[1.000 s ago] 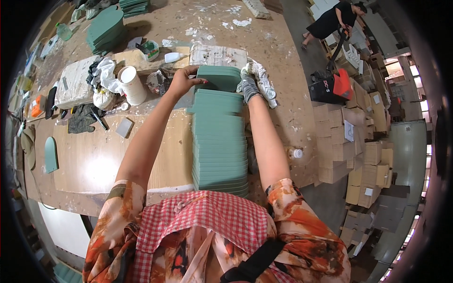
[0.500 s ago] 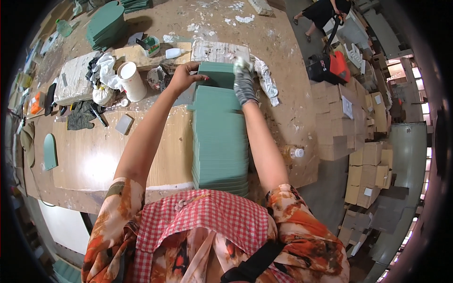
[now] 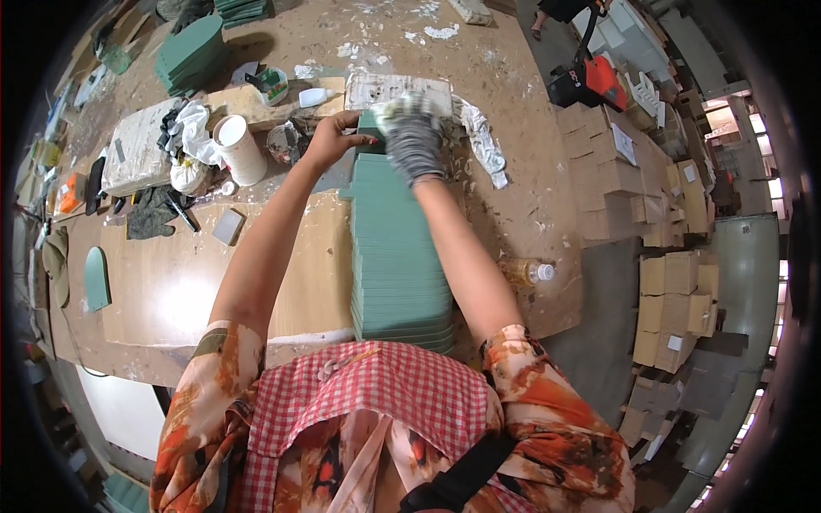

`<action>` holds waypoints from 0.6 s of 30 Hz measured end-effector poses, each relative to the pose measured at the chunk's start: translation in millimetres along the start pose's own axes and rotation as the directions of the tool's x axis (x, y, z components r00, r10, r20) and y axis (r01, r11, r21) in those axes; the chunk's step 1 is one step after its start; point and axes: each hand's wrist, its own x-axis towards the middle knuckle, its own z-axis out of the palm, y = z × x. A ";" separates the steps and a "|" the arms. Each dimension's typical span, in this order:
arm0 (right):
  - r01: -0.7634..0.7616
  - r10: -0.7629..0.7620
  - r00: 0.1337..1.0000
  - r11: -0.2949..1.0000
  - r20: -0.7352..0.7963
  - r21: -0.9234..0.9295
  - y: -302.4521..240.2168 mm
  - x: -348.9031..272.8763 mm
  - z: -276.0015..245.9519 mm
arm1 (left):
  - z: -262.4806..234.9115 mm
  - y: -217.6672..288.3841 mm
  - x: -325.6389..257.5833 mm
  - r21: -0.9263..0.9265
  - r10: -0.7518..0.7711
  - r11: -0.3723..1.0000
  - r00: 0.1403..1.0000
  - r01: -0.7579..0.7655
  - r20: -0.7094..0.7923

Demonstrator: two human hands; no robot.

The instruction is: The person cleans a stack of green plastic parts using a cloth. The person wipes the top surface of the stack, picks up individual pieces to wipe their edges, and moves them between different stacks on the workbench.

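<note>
A long row of green boards (image 3: 398,256) runs from my apron away across the table, its pieces overlapping. At the far end my bare left hand (image 3: 336,138) pinches the left edge of a green board (image 3: 369,135) between thumb and fingers. My right hand (image 3: 413,141), in a grey striped glove, is bent over that same board and hides most of it. Something whitish shows at its blurred fingertips; whether this is a cloth or the stained glove, I cannot tell. A white-smeared block (image 3: 363,88) lies just beyond both hands.
Left of my arms stand a white cup (image 3: 244,154), a white bottle (image 3: 315,97) and a dark glove (image 3: 154,214). A crumpled white cloth (image 3: 483,141) and a bottle of yellowish liquid (image 3: 523,272) lie right. Another person's dark-gloved hand (image 3: 195,10) is near stacked green pieces (image 3: 190,53).
My right hand has swept left from the board's right side to over its middle. My left hand keeps its place. A dark-gloved hand has come in at the top left.
</note>
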 end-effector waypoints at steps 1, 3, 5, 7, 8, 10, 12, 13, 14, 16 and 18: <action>-0.004 0.004 0.999 1.000 -0.034 -0.004 -3.7 -0.7 -5.6 | 8.2 7.4 9.1 0.062 0.001 0.998 0.999 -0.003 0.032; 0.000 -0.006 1.000 0.978 0.027 0.207 -10.2 4.3 -15.2 | 8.1 1.0 14.2 0.126 -0.026 0.992 0.999 0.020 0.044; 0.035 -0.042 0.998 0.987 0.042 0.155 2.8 0.2 -21.7 | 7.7 -4.4 16.8 0.096 0.017 0.995 0.999 -0.021 0.037; -0.039 0.039 0.999 0.999 0.000 0.018 31.4 -3.6 -12.6 | 23.7 12.7 17.3 0.116 0.124 0.986 0.992 -0.121 -0.025; -0.055 0.082 0.981 0.986 -0.176 0.154 28.3 -6.3 -16.1 | 22.7 10.4 15.5 0.077 0.109 0.991 0.994 -0.108 -0.018; -0.033 0.037 0.998 0.997 -0.049 0.072 12.0 -3.9 -21.4 | 18.2 6.9 11.4 0.041 0.092 0.995 0.996 -0.091 -0.018; -0.012 0.021 0.995 0.996 0.101 -0.093 -21.9 9.1 -30.9 | 10.2 -5.7 14.6 -0.005 0.016 1.000 1.000 -0.016 0.002; -0.001 0.002 0.999 1.000 -0.049 0.022 -20.4 21.2 -3.4 | 18.5 -6.9 22.2 -0.010 0.033 0.999 0.999 -0.032 0.024; 0.050 -0.046 0.997 0.996 -0.055 0.075 -26.7 19.6 -5.6 | 16.6 -7.9 19.3 0.047 0.009 0.999 1.000 -0.008 -0.005; 0.096 -0.089 0.994 0.987 -0.061 0.128 -30.8 15.9 -11.9 | 10.9 -8.9 16.2 0.251 -0.177 0.951 0.984 0.180 -0.034; 0.081 -0.083 0.990 0.996 0.111 0.024 -26.2 14.0 -30.3 | 13.4 -12.4 13.6 0.117 -0.032 0.993 0.999 0.034 -0.024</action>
